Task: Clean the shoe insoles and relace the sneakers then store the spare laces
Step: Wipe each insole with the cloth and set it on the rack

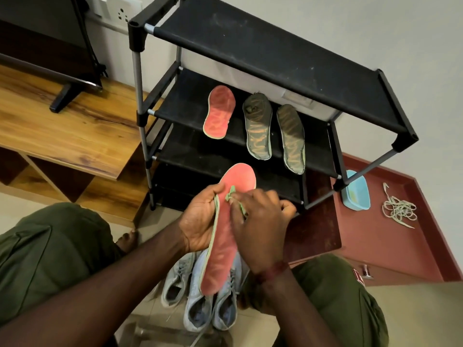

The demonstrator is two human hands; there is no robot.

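Red insole (225,236), faded unreadable print, hand-held

No legible text anywhere.

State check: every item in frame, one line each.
Red insole in hand: held by left hand, being wiped.
Green cloth: pinched in right hand.
Red insole on rack: lying flat.
Two dark insoles: on the same shelf, dirty.
Sneakers: on floor, insoles out.
Laces: loose, tangled pile.
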